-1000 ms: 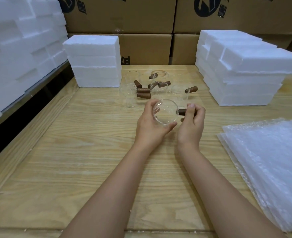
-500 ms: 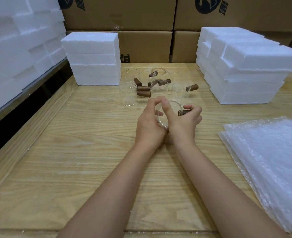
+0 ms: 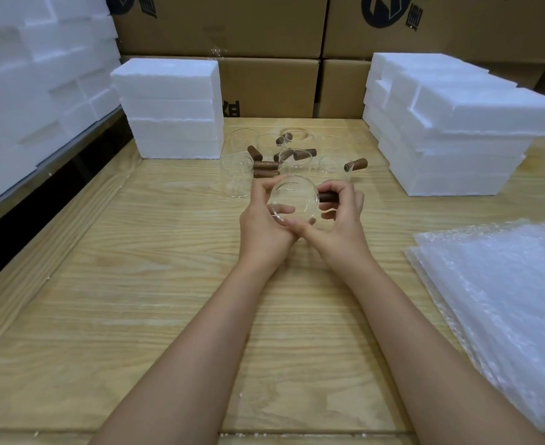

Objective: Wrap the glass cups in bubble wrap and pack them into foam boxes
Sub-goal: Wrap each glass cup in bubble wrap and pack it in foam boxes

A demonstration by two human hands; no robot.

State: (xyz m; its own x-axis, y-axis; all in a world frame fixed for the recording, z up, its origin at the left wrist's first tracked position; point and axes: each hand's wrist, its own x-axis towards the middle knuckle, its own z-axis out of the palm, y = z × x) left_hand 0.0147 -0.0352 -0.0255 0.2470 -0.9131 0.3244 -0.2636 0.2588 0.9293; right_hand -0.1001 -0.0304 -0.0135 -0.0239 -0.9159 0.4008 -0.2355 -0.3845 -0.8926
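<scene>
A clear glass cup (image 3: 293, 200) with a brown wooden handle is held above the wooden table (image 3: 136, 284), its open mouth turned toward me. My left hand (image 3: 264, 223) cups its left side and underside. My right hand (image 3: 338, 220) grips the handle, its thumb across the lower rim. Behind the hands stand several more glass cups with brown handles (image 3: 266, 163). A stack of bubble wrap sheets (image 3: 502, 303) lies at the right. White foam boxes are stacked at the back left (image 3: 168, 107) and at the right (image 3: 450, 123).
Cardboard cartons (image 3: 219, 27) line the back wall behind the table. More white foam pieces (image 3: 33, 69) are piled on a shelf at the far left, beyond a dark gap along the table's left edge.
The cup's mouth has tilted toward me and the cup sits slightly lower. My right hand's fingers shifted around the handle and my hands have come closer together.
</scene>
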